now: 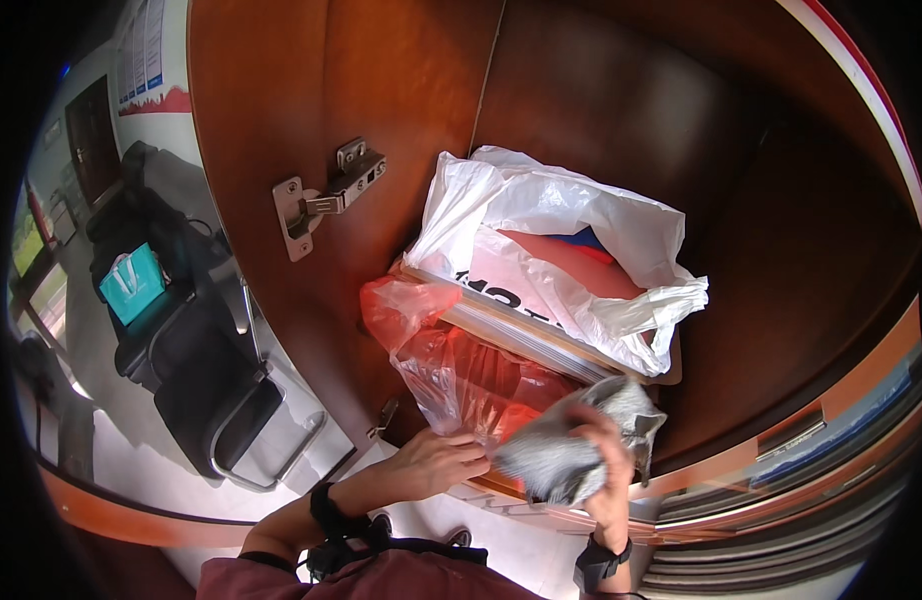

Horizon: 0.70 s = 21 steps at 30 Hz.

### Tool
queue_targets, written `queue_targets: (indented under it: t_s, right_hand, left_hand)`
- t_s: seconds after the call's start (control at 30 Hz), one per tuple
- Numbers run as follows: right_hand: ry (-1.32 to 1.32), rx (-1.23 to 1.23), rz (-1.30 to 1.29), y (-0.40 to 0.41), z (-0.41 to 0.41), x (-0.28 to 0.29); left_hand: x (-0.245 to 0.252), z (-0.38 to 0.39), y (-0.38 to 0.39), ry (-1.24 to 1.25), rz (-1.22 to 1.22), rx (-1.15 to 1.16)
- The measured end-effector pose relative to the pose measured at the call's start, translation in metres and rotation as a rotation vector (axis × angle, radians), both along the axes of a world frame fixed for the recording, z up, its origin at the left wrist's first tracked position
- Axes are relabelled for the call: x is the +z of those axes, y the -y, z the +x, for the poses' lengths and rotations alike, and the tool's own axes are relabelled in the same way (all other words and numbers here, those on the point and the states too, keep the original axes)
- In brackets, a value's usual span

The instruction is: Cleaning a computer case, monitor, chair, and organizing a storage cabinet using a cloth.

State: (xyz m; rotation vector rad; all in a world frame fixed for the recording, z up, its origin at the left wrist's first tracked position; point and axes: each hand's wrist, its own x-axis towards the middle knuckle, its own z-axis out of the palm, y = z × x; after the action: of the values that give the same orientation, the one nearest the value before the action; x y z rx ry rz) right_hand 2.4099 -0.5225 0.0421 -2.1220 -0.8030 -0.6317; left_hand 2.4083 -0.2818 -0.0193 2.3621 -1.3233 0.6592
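Note:
My right hand (611, 457) grips a crumpled grey cloth (554, 446), blurred in places, in front of the cabinet shelf. The fingers of my left hand (446, 463) are closed on the near edge of a thin translucent red plastic bag (431, 375). This bag lies at the shelf's front, and the cloth covers part of it. Behind it stands a white plastic bag (581, 195) with its mouth open and large black print on its side. Something red and blue (573, 259) shows inside. A brown-edged stack of pale sheets or boards (521, 330) lies between the two bags.
The wooden cabinet door (258, 90) stands open at my left on a metal hinge (329, 199). Beyond it are black chairs (205, 420) with metal frames and a turquoise bag (133, 283). At the lower right, dark horizontal slats (768, 555) run beside the cabinet.

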Motion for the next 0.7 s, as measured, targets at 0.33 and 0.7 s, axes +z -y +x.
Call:
queue_targets:
  t_s: [0.33,0.7]
  right_hand:
    - [-0.394,0.016,0.120,0.041,-0.042,-0.033]
    - [-0.640,0.052,0.517,0.051,-0.081,-0.042]
  left_hand:
    - [0.097,0.017,-0.003,-0.400,-0.421,-0.055]
    - [0.095,0.109,0.056,0.060,-0.109,0.004]
